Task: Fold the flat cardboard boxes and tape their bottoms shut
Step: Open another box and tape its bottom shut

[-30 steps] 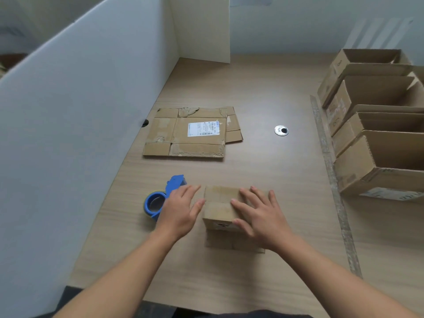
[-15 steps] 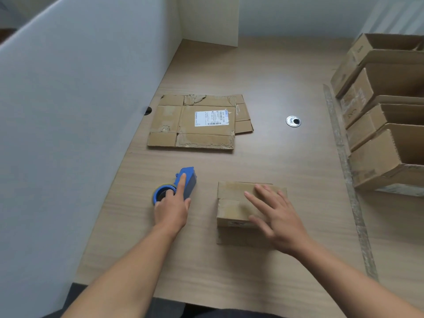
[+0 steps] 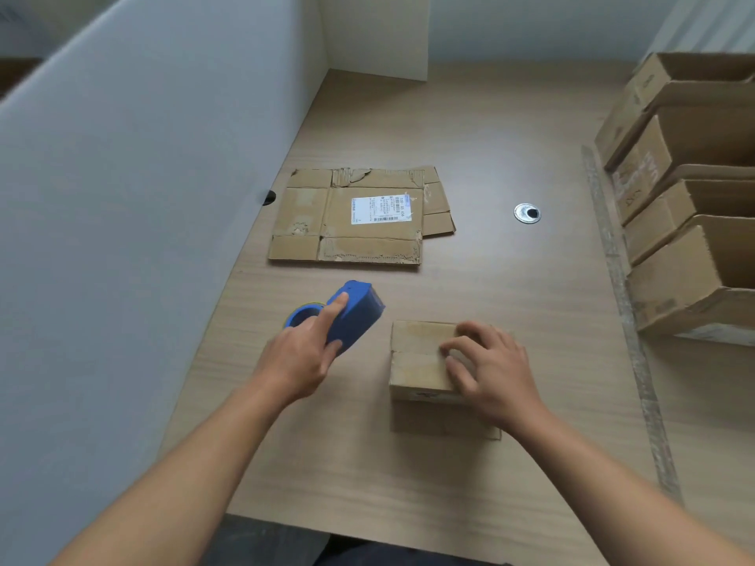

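left hand (image 3: 300, 357): grip clamped on the blue tape dispenser (image 3: 356, 316), index finger laid along its top, thumb on the near side; whether the dispenser is raised off the desk (image 3: 510, 128) cannot be told

right hand (image 3: 492, 371): on top of the small folded box (image 3: 418, 361), fingers bent, tips at the seam between its two top flaps; cannot tell if the grip pinches a flap or only presses

small folded box stands on the desk near the front edge, just right of the dispenser, apart from it

flat cardboard (image 3: 327, 222) lies further back, white label (image 3: 380, 209) face up

row of open boxes (image 3: 686, 275) along the right side

metal grommet (image 3: 527, 213) between flat cardboard and the row
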`<state>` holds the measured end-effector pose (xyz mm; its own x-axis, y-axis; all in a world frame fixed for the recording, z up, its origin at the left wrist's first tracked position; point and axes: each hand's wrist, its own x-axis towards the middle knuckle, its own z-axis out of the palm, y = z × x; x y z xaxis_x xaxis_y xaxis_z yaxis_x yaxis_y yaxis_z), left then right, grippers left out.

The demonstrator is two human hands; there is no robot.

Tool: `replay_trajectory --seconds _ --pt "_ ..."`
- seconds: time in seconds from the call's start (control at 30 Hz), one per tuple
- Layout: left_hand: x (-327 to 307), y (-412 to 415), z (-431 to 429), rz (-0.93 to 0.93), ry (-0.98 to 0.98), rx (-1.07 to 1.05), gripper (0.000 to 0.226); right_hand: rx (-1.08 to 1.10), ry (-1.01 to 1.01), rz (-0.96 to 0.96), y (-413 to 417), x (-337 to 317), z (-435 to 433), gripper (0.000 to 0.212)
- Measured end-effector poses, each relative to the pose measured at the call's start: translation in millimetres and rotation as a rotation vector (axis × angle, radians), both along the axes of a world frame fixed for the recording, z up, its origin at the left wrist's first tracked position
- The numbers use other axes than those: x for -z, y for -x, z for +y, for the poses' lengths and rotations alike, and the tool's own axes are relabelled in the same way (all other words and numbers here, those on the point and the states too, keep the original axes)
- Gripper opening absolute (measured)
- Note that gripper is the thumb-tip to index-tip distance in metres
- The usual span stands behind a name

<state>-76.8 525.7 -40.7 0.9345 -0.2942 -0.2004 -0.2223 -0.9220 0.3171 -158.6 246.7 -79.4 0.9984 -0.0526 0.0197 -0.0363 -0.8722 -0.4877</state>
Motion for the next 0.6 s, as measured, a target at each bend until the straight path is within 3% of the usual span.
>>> replay_trajectory --seconds 0.1,0.2,0.33,0.6 --pt "-19 14 7 -0.250 0.139 0.309 0.059 0.052 -0.137 -0.012 -4 -2 1 0.051" --pt "-19 19 5 -0.421 0.133 0.571 0.043 0.017 -0.270 -0.041 -1 -6 -3 0.055" --pt "-18 20 -9 -0.508 0.074 0.726 0.039 -0.072 -0.394 -0.003 3 -13 -13 0.054" --pt "-16 15 -30 -0.499 0.061 0.906 0.052 -0.200 -0.399 0.022 1 -11 -15 0.046"
